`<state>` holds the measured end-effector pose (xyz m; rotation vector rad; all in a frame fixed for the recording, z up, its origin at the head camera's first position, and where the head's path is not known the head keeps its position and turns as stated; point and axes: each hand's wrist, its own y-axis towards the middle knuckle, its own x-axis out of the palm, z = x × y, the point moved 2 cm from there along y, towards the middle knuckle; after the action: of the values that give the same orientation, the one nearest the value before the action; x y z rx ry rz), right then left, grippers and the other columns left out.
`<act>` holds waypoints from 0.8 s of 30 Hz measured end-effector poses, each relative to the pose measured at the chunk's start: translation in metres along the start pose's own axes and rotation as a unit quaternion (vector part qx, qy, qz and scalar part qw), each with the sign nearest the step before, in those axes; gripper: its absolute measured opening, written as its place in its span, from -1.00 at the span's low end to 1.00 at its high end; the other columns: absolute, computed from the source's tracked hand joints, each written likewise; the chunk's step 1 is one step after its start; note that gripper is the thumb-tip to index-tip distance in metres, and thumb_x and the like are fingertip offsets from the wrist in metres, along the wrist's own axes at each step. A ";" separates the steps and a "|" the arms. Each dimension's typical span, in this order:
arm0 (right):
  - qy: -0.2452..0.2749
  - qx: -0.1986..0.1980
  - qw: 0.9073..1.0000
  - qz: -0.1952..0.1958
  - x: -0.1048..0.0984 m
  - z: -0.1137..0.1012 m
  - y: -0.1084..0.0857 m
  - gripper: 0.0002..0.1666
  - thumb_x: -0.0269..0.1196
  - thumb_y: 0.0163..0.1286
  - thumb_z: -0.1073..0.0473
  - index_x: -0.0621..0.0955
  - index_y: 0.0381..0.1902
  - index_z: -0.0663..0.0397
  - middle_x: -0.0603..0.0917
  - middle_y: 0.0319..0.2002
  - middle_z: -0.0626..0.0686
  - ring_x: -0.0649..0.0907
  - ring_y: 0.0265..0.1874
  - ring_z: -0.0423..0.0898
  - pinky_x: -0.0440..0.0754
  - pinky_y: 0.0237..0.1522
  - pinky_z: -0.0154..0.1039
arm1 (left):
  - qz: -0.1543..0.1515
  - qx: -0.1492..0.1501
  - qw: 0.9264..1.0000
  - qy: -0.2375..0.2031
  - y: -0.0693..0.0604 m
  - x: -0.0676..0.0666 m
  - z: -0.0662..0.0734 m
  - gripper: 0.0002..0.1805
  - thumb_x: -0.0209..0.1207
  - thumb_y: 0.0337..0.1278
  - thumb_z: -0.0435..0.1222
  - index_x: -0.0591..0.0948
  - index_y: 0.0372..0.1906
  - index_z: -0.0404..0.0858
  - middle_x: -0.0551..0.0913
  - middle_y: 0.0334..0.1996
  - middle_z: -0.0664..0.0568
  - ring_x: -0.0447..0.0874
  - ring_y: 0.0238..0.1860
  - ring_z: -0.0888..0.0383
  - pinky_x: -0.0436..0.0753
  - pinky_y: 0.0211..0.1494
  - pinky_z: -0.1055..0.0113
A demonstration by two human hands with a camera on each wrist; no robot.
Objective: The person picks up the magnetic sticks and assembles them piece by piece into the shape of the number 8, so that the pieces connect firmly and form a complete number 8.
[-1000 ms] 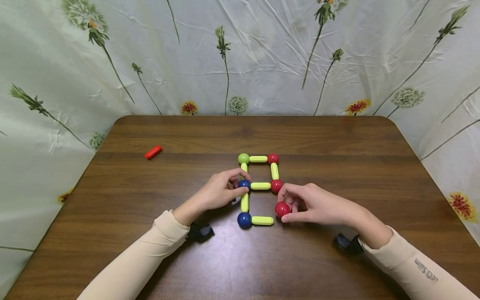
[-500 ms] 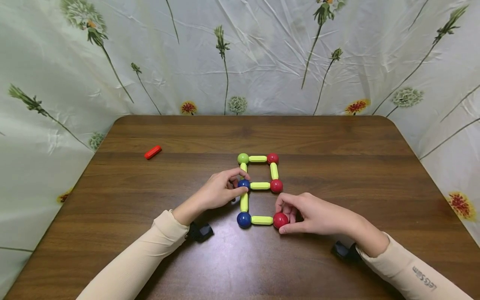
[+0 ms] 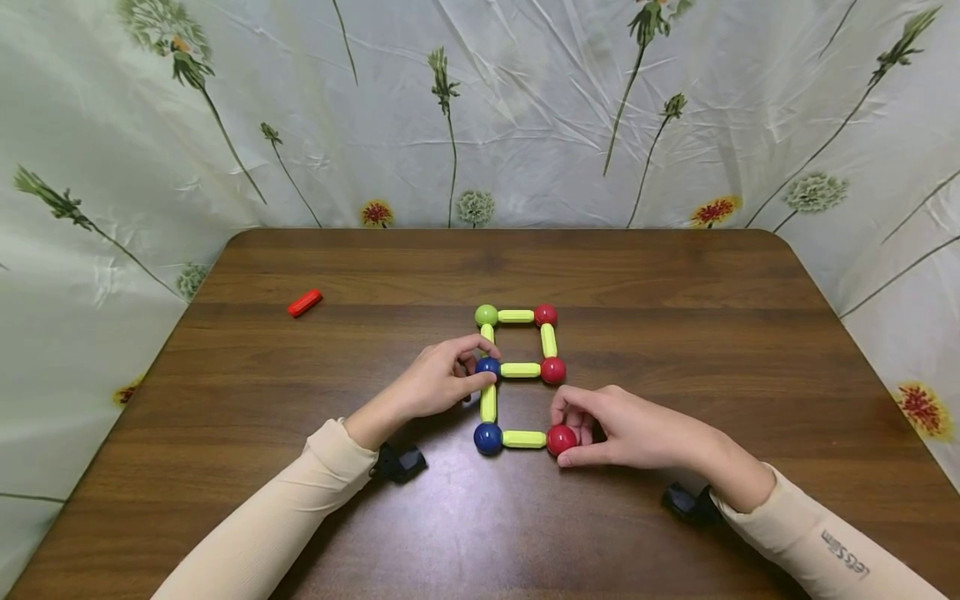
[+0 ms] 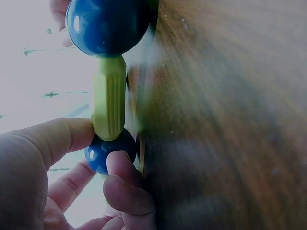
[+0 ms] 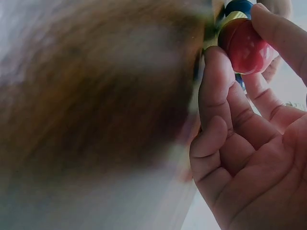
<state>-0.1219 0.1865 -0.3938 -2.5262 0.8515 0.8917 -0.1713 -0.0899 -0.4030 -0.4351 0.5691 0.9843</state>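
A flat frame of yellow-green rods and coloured balls lies on the wooden table. My left hand grips the blue ball at the frame's middle left, thumb against the joint with the upright rod. Nearer me, a second blue ball carries a horizontal rod. At that rod's right end my right hand pinches a red ball, which touches the rod. Above are a green ball and two more red balls, one at the far corner and one at the middle right.
A loose red rod lies on the table at the far left. Behind the table hangs a pale curtain with a flower print. Both wrists wear a small black camera.
My right hand has brought the red ball down towards me and slightly left, from apart to touching the lower rod's end. My left hand has kept its place on the blue ball.
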 end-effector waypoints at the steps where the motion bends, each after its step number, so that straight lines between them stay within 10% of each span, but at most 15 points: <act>1: -0.001 0.000 1.000 0.001 0.000 0.001 0.000 -0.60 0.52 0.40 -0.10 0.56 -0.02 -0.16 0.61 -0.39 -0.25 0.58 -0.41 -0.37 0.59 -0.35 -0.41 | 0.000 0.001 1.000 0.000 0.000 0.000 0.000 -0.74 0.37 0.43 -0.21 0.69 0.13 -0.03 0.62 -0.37 0.07 0.55 -0.47 0.24 0.56 -0.33 0.32; 24: -0.004 -0.012 1.000 0.009 0.002 0.007 0.001 -0.62 0.50 0.42 -0.12 0.57 -0.02 -0.16 0.56 -0.43 -0.26 0.54 -0.45 -0.37 0.55 -0.41 -0.41 | -0.002 0.009 1.000 0.007 0.000 0.000 -0.001 -0.73 0.36 0.43 -0.19 0.69 0.15 -0.04 0.63 -0.37 0.07 0.55 -0.48 0.25 0.55 -0.33 0.34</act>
<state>-0.1242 0.1878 -0.4006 -2.5377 0.8665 0.9209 -0.1714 -0.0905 -0.4037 -0.4273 0.5897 0.9731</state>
